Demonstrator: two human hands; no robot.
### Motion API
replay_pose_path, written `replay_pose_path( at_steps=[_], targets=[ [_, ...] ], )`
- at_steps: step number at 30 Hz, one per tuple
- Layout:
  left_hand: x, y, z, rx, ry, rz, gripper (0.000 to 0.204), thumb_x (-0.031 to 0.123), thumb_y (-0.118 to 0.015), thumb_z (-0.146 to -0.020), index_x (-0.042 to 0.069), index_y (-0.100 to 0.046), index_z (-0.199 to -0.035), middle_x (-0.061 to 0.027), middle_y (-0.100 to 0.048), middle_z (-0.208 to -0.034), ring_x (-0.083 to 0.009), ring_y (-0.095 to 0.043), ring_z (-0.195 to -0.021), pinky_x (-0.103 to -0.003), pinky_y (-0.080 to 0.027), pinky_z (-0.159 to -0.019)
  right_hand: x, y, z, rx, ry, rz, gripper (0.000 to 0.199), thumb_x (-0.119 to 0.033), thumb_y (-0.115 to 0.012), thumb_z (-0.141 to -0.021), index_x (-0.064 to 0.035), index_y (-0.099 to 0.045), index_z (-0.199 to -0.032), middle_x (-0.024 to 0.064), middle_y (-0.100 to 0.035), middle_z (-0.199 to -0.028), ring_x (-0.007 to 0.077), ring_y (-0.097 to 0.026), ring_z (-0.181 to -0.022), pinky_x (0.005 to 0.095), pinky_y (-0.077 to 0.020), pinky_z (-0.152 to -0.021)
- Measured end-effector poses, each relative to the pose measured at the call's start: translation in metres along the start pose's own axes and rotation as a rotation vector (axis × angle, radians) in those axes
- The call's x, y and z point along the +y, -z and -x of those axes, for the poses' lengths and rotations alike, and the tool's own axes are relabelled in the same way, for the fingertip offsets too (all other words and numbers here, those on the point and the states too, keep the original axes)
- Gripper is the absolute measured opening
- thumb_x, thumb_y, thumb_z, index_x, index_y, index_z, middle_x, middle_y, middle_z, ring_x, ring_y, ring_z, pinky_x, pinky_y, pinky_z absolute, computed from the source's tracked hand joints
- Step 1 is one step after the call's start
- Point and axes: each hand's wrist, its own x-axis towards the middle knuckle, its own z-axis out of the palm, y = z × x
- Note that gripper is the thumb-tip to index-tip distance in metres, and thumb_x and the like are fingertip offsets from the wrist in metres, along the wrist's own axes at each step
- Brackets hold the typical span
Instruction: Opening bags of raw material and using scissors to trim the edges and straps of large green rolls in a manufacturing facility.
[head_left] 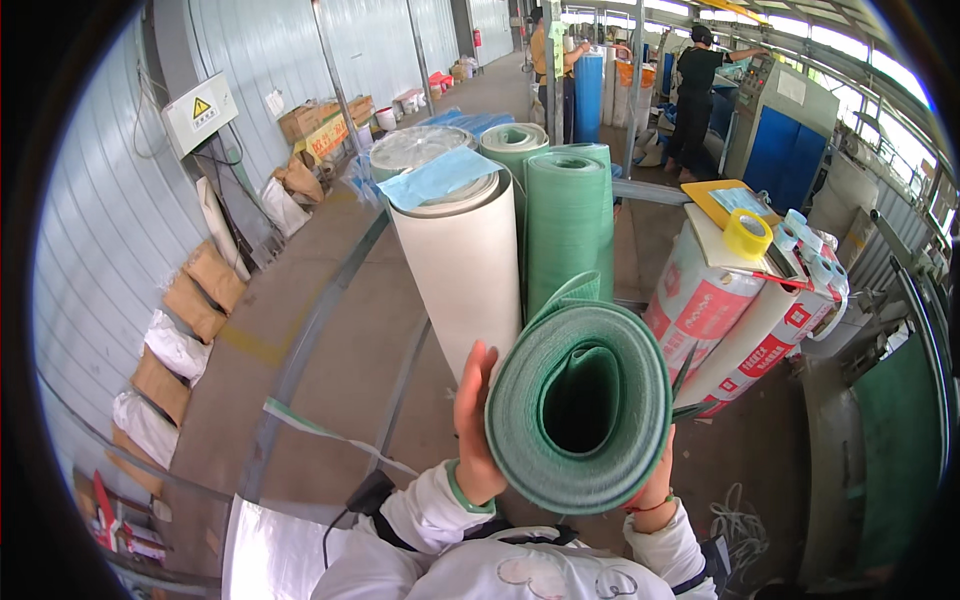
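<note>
Upright before my chest stands a thick green sheet roll (pixel 510 455), its hollow end facing up at me and a loose outer flap at its far edge. My left hand (pixel 474 432) presses against its left side, palm inward and fingers stretched up along it. On the other side my right hand (pixel 655 485) grips the roll low, its fingers mostly hidden behind it. Just beyond are a white roll (pixel 455 270) with a light blue sheet (pixel 440 178) on top and another green roll (pixel 567 230). The lower end of the held roll is out of sight.
Red-and-white wrapped rolls (pixel 700 290) stand at the right, bearing yellow tape (pixel 747 235) and a clipboard (pixel 730 203). Metal frame bars (pixel 330 310) run along the left. Sacks (pixel 190 305) line the wall. Two people work by a blue machine (pixel 785 140) and a blue roll (pixel 588 98).
</note>
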Motion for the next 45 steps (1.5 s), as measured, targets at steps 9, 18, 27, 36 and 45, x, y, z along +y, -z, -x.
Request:
replay_pose_path(
  at_steps=[9, 18, 27, 36, 45],
  targets=[
    [-0.026, 0.027, -0.098, -1.195, -0.760, -0.725, 0.055, 0.055, -0.066, -0.068, 0.010, -0.058, -0.097, -0.0005, -0.053, -0.068, -0.0172, -0.051, -0.058, -0.037, -0.044, -0.069, 0.009, 0.046, 0.031, 0.267, 0.125, 0.261, 0.033, -0.009, -0.048, -0.090, -0.0025, -0.040, -0.121, 0.0103, -0.053, -0.109, 0.0129, -0.051, -0.080, 0.0264, -0.0418, -0.070],
    [-0.081, -0.017, -0.199, -0.798, -0.957, -0.930, 0.043, 0.042, -0.071, -0.068, 0.011, -0.052, -0.092, 0.0028, -0.055, -0.062, -0.0166, -0.054, -0.058, -0.034, -0.034, -0.070, -0.024, 0.099, 0.095, 0.693, 0.200, 0.336, 0.031, -0.028, -0.049, -0.092, -0.0089, -0.047, -0.117, 0.0055, -0.057, -0.103, 0.0135, -0.054, -0.082, 0.0287, -0.0441, -0.067],
    [-0.178, 0.011, -0.189, -0.969, -0.578, -1.601, 0.047, 0.037, -0.059, -0.080, 0.019, -0.046, -0.122, 0.0013, -0.057, -0.108, -0.0161, -0.048, -0.109, -0.059, -0.020, -0.100, -0.011, 0.076, 0.099, 0.581, 0.193, 0.314, 0.029, -0.013, -0.046, -0.093, -0.0032, -0.041, -0.119, 0.0085, -0.056, -0.107, 0.0139, -0.053, -0.085, 0.0278, -0.0435, -0.069],
    [-0.140, 0.000, -0.205, -1.157, -0.348, -1.607, 0.059, 0.039, -0.070, -0.070, 0.019, -0.047, -0.120, -0.0049, -0.059, -0.099, -0.0222, -0.055, -0.099, -0.055, -0.027, -0.095, -0.012, 0.070, 0.091, 0.511, 0.061, 0.374, 0.032, -0.016, -0.050, -0.092, -0.0033, -0.043, -0.121, 0.0099, -0.056, -0.110, 0.0162, -0.053, -0.091, 0.0284, -0.0432, -0.071],
    [-0.119, -0.041, -0.211, -1.278, -0.511, -1.507, 0.052, 0.031, -0.070, -0.071, 0.020, -0.052, -0.118, -0.0044, -0.061, -0.093, -0.0227, -0.057, -0.094, -0.050, -0.030, -0.091, -0.009, 0.047, 0.074, 0.353, 0.056, 0.477, 0.033, -0.020, -0.047, -0.093, -0.0034, -0.043, -0.121, 0.0101, -0.057, -0.111, 0.0187, -0.055, -0.097, 0.0313, -0.0442, -0.081]
  ],
)
